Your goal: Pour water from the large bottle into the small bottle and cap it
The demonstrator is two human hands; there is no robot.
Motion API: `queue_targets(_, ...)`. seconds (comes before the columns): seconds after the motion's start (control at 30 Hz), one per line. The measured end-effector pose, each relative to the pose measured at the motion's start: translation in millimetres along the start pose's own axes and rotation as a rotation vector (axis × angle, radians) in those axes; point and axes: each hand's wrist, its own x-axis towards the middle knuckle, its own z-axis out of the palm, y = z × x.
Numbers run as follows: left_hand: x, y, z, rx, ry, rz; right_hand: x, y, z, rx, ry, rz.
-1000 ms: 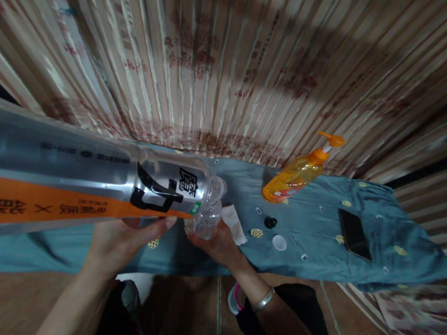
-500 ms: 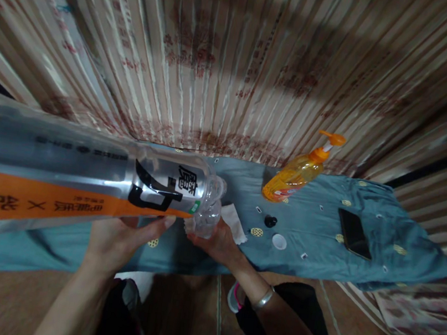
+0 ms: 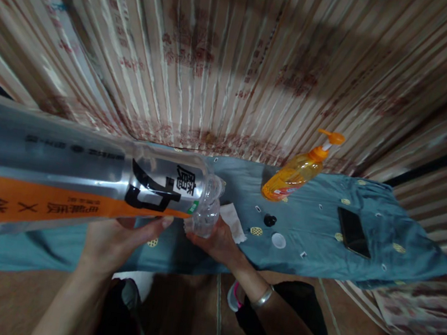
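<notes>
A large plastic bottle (image 3: 80,168) with a silver and orange label runs from the left edge to the middle of the view. Its clear, lobed end (image 3: 207,212) points right. My left hand (image 3: 118,238) grips the bottle's near side, thumb along the label and the other fingers hidden behind it. Cupped around the clear end is my right hand (image 3: 214,242), a silver bangle on its wrist. A piece of white tissue (image 3: 232,222) shows behind that hand. Whether the fingers pinch it, I cannot tell.
On the teal patterned cloth (image 3: 319,254) stand an orange pump bottle (image 3: 293,175), a small black object (image 3: 270,220), a white round disc (image 3: 278,240) and a black phone (image 3: 353,232). A pleated curtain (image 3: 231,62) hangs behind. My legs and shoes are below the near edge.
The big bottle and my left hand have shifted very slightly to the left. Both hands keep their hold, and the things on the cloth stay where they were.
</notes>
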Motion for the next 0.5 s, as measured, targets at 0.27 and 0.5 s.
queue_targets(0.27,1,-5,-2.6,0.018,0.023,-0.007,-1,9,3,-0.009,0.000,-0.023)
queue_targets(0.5,-1,-11,-5.2,-0.034,-0.006,0.009,-1,8,1,-0.014,-0.011,-0.014)
